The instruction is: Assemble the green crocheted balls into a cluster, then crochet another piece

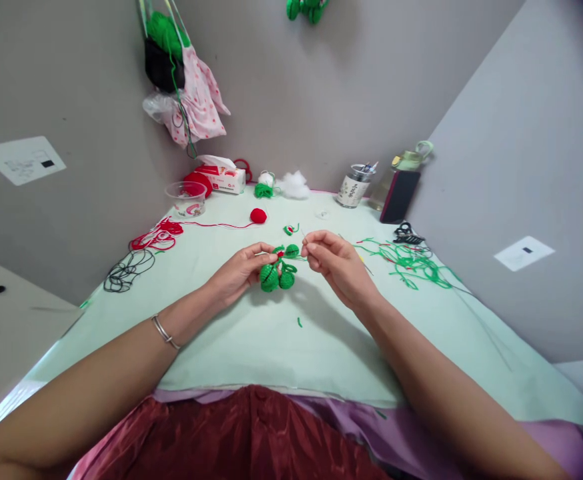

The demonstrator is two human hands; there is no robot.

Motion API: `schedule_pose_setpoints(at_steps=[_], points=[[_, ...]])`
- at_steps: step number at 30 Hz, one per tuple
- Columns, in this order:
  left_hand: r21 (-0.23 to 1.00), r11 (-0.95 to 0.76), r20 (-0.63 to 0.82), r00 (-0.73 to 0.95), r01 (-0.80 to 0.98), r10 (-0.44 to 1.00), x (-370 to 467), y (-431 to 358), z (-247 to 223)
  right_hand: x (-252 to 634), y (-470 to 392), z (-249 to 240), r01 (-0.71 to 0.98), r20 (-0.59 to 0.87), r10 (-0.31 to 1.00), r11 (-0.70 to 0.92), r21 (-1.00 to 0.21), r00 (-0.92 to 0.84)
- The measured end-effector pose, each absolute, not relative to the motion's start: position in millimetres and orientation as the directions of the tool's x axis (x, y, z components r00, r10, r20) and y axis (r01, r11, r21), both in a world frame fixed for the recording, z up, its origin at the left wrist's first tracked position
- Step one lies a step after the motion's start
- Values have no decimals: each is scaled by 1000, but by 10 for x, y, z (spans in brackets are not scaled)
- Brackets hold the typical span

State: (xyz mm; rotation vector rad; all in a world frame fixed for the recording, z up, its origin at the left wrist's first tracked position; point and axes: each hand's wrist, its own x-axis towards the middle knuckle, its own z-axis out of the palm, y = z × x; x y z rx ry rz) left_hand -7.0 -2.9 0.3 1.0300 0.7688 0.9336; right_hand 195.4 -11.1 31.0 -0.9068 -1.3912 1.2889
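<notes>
My left hand (244, 270) pinches a green crocheted piece (270, 277) with several round lobes and a bit of red at its centre. To the right of it, my right hand (332, 259) is closed, thumb against forefinger, on a thin needle (303, 235). Green yarn runs from the crocheted piece to the right fingertips. Just beyond the hands lies a small green, white and red piece (289, 230). A short green yarn scrap (299, 322) lies nearer to me on the pale green cloth (251, 353).
Red yarn ball (258, 216), plastic tub (187, 200), tissue box (226, 180) and white stuffing (294, 185) stand beyond the hands. Red yarn (159, 235) and black yarn (129, 269) lie left. Green scraps (416, 263), black scissors (407, 235), pen holder (354, 187) and phone (400, 197) are right.
</notes>
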Motion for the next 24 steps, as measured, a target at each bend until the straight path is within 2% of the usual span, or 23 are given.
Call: schedule_pose_setpoints(at_steps=[3,6,9,14,20,24], points=[[926,210,-68,409,-314,910,-80,-29,18,1953,-122,265,113,261,944,287,-951,-201],[923,202,-59,398,-328,915,-79,-33,34,1935,-154,228,329,393,895,444,-833,-213],[916,208,-65,384,-342,921,-82,-34,44,1916,-188,223,449,464,848,529,-720,-256],[904,213,-58,388,-370,920,-82,-31,38,1913,-209,236,496,468,831,556,-667,-301],[901,200,-42,382,-384,923,-78,-30,23,1911,-219,238,501,475,829,558,-661,-297],[935,132,-6,357,-330,934,-68,-46,16,1887,-232,246,484,465,841,541,-688,-278]])
